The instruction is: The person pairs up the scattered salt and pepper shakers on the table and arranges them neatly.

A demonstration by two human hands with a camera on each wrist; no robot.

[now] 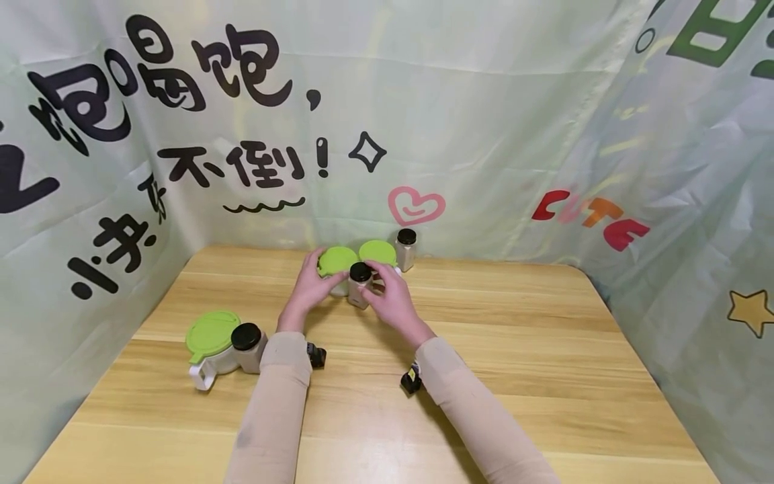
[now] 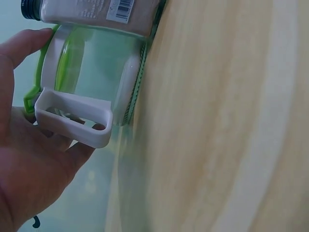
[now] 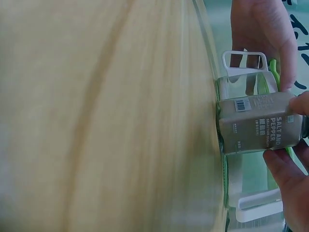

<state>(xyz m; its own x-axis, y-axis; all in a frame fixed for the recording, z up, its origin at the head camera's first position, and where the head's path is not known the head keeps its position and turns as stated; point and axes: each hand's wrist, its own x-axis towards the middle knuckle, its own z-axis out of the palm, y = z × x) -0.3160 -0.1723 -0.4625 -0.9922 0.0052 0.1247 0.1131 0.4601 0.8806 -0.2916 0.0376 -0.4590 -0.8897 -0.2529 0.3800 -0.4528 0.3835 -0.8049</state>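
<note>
Nearest the camera, stretches two beige sleeves (image 1: pixel 269 417) forward over the wooden tabletop (image 1: pixel 544 376), with a small black device (image 1: pixel 316 356) beside the left cuff and another black device (image 1: pixel 411 380) beside the right one. Holds a seasoning jar (image 1: pixel 360 289) upright with the right hand (image 1: pixel 394 296), fingers parted only by the width of the jar and pinching it just below the black cap (image 1: pixel 361 271). Reads "SALT AND PEPPER" on one face, near a small barcode label (image 3: pixel 243 104). Spreads the left hand (image 1: pixel 310 286) widely round a clear glass pot (image 2: pixel 99 63), thumb at the edge of the green lid (image 1: pixel 337 259), other fingers around the far side by the white handle (image 2: pixel 67 131). Has the jar toward the back of the tabletop, just beside that pot on its right and a little nearer the camera. Cannot tell about firm contact between jar base and tabletop. Just right of the held pot, a second green-lidded pot (image 1: pixel 377 251), with a second jar (image 1: pixel 406 250) upright close by its right side. Well apart, at the left of the tabletop, a third green-lidded pot (image 1: pixel 213 334), handle toward the camera, and a third jar (image 1: pixel 248 349) close at its right. Behind everything, a pale cloth (image 1: pixel 484 134) with black lettering (image 1: pixel 187 154), a pink heart (image 1: pixel 416 206) and a yellow star (image 1: pixel 750 311).
</note>
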